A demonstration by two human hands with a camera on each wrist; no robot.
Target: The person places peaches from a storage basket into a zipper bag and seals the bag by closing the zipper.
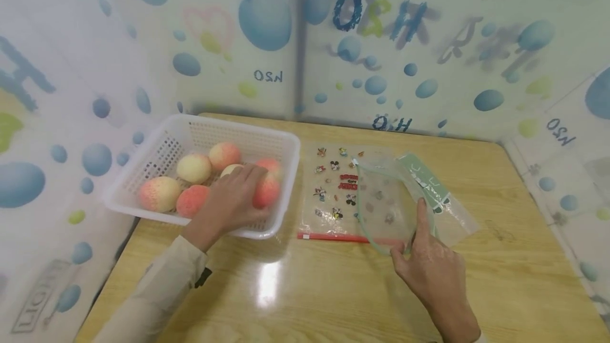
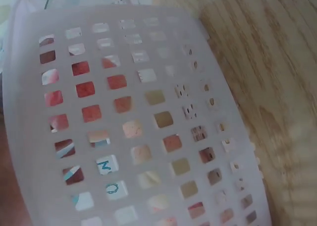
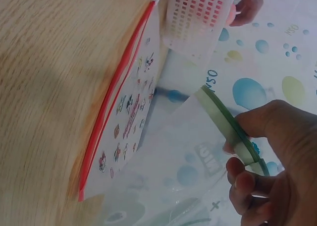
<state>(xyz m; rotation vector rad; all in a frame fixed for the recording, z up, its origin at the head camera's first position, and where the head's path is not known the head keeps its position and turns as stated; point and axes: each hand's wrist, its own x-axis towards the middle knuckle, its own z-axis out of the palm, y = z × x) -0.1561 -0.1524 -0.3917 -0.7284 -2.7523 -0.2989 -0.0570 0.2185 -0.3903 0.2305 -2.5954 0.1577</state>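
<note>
My left hand (image 1: 233, 200) reaches into a white plastic basket (image 1: 286, 200) and grips a pink-and-yellow peach (image 1: 268, 192) near its right end. Several other peaches (image 1: 159, 195) lie left of the hand. In the left wrist view the basket's perforated wall (image 2: 25, 112) hides the hand's fingers. My right hand (image 1: 431, 263) pinches the green zip edge (image 3: 223, 122) of a clear plastic bag between thumb and fingers, its index finger stretched along it in the head view. This bag has a green printed panel (image 1: 421, 176) and is held raised.
A clear zip bag (image 1: 329, 200) with cartoon prints and a red slider edge lies flat on the wooden table (image 1: 314, 290), between the basket and my right hand. Walls of pale patterned sheeting (image 1: 214, 83) stand close behind the table and along both sides.
</note>
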